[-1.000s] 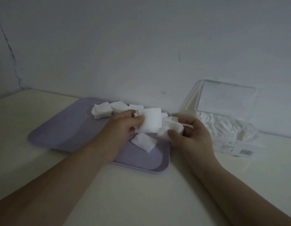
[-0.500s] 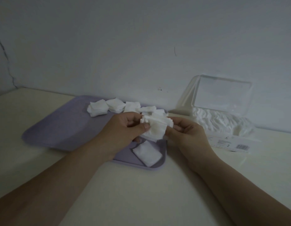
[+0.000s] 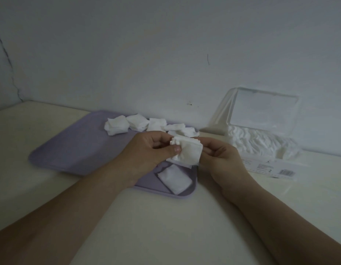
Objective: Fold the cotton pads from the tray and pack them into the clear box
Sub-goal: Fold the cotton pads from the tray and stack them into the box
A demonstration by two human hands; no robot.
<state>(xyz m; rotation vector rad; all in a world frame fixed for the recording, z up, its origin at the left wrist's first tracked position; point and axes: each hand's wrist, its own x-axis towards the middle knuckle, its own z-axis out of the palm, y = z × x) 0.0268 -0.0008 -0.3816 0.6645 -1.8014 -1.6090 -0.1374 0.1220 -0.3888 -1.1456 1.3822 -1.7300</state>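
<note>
Two pinches on cotton pad (image 3: 190, 152): left hand (image 3: 146, 154), right hand (image 3: 223, 161).

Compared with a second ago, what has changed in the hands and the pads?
The left hand brought its flat cotton pad rightward onto the bundle in the right hand; both hands now pinch the bundle together over the tray. The loose pads along the tray's far edge, the single pad near its front corner and the open clear box stayed put.

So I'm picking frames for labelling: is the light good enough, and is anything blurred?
Head view: dim, flat, bluish light, no glare; the cotton pad between the left hand and right hand is readable but soft-edged; the clear box lid barely stands out from the wall.
</note>
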